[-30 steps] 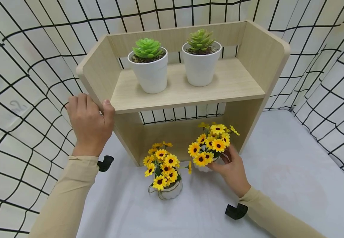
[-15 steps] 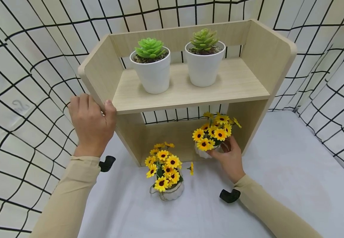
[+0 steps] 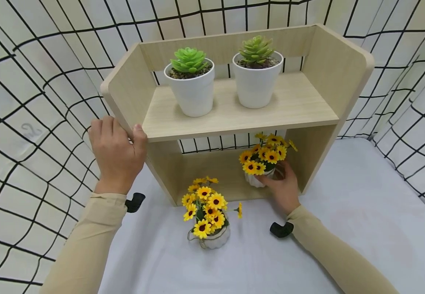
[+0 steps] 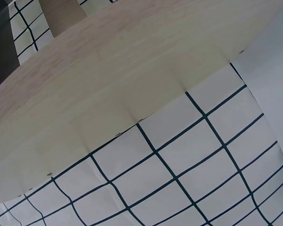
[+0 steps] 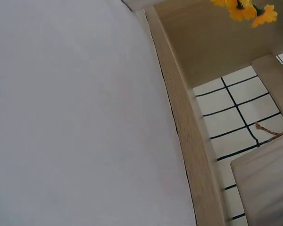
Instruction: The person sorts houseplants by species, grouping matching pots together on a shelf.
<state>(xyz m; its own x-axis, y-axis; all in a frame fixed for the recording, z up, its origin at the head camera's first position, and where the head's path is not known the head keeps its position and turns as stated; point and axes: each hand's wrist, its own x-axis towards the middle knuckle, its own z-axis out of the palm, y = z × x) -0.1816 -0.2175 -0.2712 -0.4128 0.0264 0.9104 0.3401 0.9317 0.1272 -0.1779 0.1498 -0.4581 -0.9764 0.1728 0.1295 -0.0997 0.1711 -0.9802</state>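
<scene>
My left hand (image 3: 117,153) grips the front edge of the left side panel of a pale wooden shelf (image 3: 242,126), thumb on the inner side. The left wrist view is mostly filled by a pale, blurred surface, with black grid behind. My right hand (image 3: 282,185) holds a small white pot of artificial sunflowers (image 3: 267,155) by its side, inside the shelf's lower compartment near the right panel. Part of the pot is hidden by flowers and fingers. A second pot of sunflowers (image 3: 206,210), tied with twine, stands on the white cloth before the shelf.
Two white pots with green succulents, a left one (image 3: 194,96) and a right one (image 3: 255,87), stand on the upper board. Black wire grid (image 3: 51,134) surrounds the shelf at the back and sides. White cloth (image 3: 374,196) covers the table.
My right hand has moved the sunflower pot backward, from the shelf's front into the lower compartment. My left hand keeps its grip on the panel. The view has shifted slightly.
</scene>
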